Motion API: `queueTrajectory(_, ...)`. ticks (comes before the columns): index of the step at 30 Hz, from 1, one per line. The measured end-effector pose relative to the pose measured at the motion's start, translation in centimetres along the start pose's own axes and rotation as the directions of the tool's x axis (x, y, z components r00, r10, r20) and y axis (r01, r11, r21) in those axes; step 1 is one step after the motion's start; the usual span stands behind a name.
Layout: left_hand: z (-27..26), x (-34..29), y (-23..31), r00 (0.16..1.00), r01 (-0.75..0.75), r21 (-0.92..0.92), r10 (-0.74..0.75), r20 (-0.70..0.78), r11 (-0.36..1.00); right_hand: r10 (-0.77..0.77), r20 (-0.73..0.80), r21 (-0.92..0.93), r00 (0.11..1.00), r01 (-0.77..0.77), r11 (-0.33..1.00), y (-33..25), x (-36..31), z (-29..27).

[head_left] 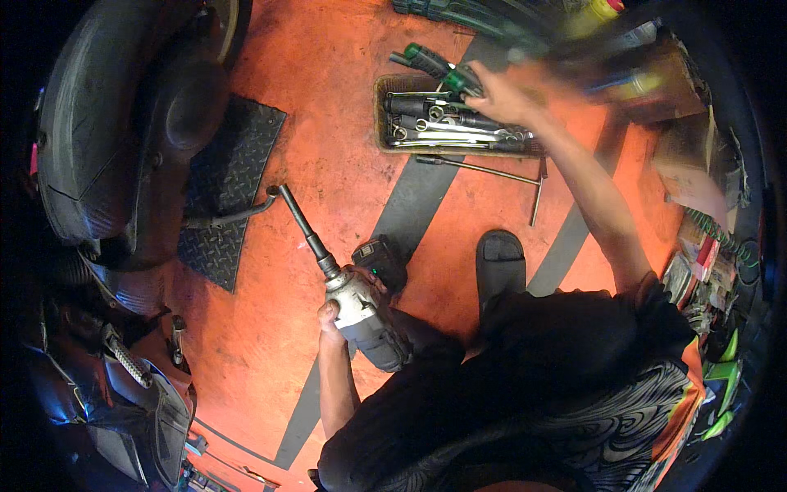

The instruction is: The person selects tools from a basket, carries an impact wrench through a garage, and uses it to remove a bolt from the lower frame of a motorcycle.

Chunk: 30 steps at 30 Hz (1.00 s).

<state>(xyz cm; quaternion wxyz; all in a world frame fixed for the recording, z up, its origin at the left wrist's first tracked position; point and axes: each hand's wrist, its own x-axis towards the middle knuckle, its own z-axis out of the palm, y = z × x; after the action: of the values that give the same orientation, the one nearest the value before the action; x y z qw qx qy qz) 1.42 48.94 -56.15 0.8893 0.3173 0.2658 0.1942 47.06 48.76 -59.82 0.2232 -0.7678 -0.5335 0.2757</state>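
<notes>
My left hand point(329, 318) is closed around a cordless impact wrench point(357, 305). A long dark extension with a socket point(300, 220) points from its nose toward the vehicle on the left. At the far side my right hand point(504, 100) is closed on green-handled screwdrivers point(434, 62), held just over a tool tray point(380, 123). Several combination wrenches point(459, 129) and dark sockets lie in the tray. In front of it, on the floor, rests a T-handle wrench point(484, 170).
A dark scooter point(106, 139) stands on the left, its lever point(234, 217) jutting over a black checkered mat point(246, 139). My black slipper point(501, 266) is on the orange floor. Boxes, bottles and a green coiled hose point(709, 225) crowd the right side.
</notes>
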Motion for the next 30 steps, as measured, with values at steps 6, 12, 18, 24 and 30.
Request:
queueTrajectory(6, 0.2, 0.6, -0.1, 0.999, -0.043, 0.001, 0.043, 0.007, 0.999, 0.1, 0.02, 0.336, 0.995, -0.101, 0.936, 1.9, -0.8, 0.5)
queueTrajectory(12, -1.2, 0.4, -0.4, 0.997, 0.07, -0.028, -0.069, 0.031, 0.997, 0.095, -0.101, 0.204, 0.99, -0.073, 0.976, 1.7, -1.8, 1.2)
queueTrajectory(18, -1.1, 0.8, -0.1, 0.997, 0.073, 0.082, -0.074, 0.006, 0.994, 0.01, -0.252, 0.185, 0.968, 0.038, 0.982, 2.4, -1.2, 1.1)
queueTrajectory(24, -2.2, 0.6, -0.9, 0.999, 0.01, 0.028, -0.011, 0.049, 1.0, 0.215, -0.161, 0.308, 0.963, -0.158, 0.938, -0.2, -1.7, -0.9)
queueTrajectory(30, -2.1, 0.6, -0.6, 0.998, 0.022, 0.072, -0.025, 0.049, 0.997, 0.084, -0.048, 0.16, 0.995, -0.075, 0.984, -0.6, -3.5, 0.0)
